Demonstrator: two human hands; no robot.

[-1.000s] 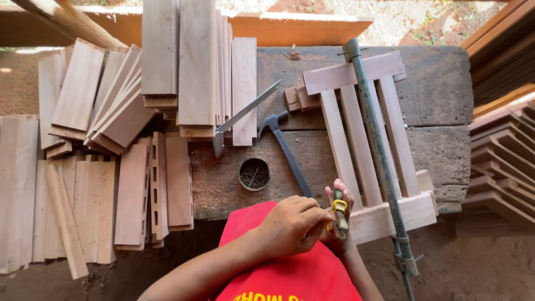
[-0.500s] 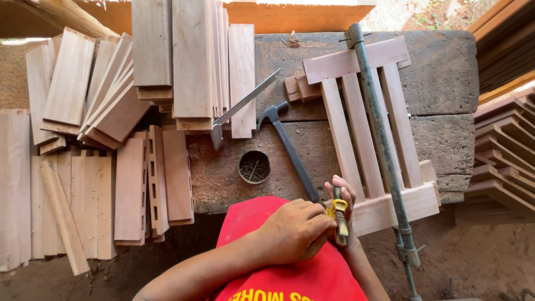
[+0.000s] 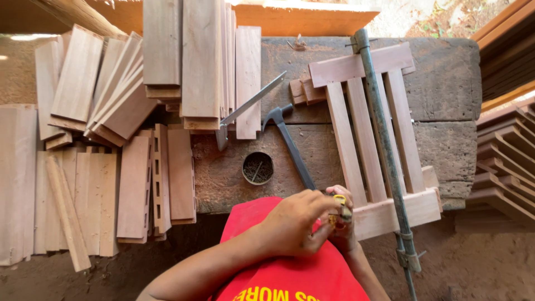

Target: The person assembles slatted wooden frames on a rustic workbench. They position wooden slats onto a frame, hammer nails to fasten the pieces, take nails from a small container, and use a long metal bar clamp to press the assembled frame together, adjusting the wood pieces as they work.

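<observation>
My left hand [image 3: 295,223] and my right hand [image 3: 344,231] meet just in front of my red shirt, at the near edge of the bench. Both are closed around a small yellow and dark tool [image 3: 339,200]; my left fingers cover most of it. My right hand is largely hidden behind the left. The hands sit beside the near left corner of a slatted wooden frame [image 3: 356,139]. A grey bar clamp [image 3: 384,145] runs lengthwise over the frame. A hammer [image 3: 290,145] lies with its handle pointing at my hands.
A round tin of nails [image 3: 258,168] stands on the rough bench [image 3: 446,83]. A thin saw blade [image 3: 251,103] rests against stacked boards [image 3: 195,61]. More boards [image 3: 134,189] cover the left side, and stepped wooden pieces [image 3: 507,161] stack at the right.
Both hands stay at the frame's near corner. My left fingers have closed further over the yellow tool, so less of it shows. The view has shifted slightly.
</observation>
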